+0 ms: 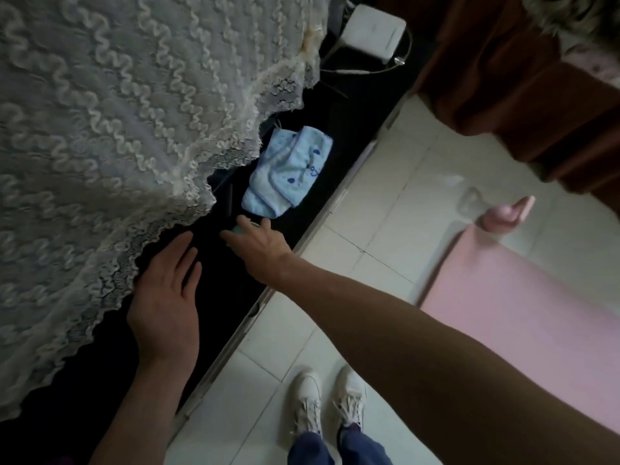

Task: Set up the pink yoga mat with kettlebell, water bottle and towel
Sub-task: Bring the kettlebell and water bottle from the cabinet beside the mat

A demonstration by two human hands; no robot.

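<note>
A light blue towel [288, 171] with dark blue prints lies crumpled on the black tabletop [339, 135]. My right hand [258, 245] reaches over the tabletop just short of the towel, fingers spread. A small pale teal object [244, 227] shows under its fingertips, mostly hidden. My left hand [166, 297] rests flat and open on the dark surface beside the lace edge. The pink yoga mat [523, 307] is spread on the tiled floor at the right. A pink kettlebell [506, 214] sits at the mat's far corner. No water bottle is clearly visible.
A white lace cloth [110, 135] covers most of the table on the left. A white box [372, 31] with cables stands at the table's far end. A brown curtain [523, 82] hangs at the upper right. My white shoes [327, 401] stand on pale tiles beside the table edge.
</note>
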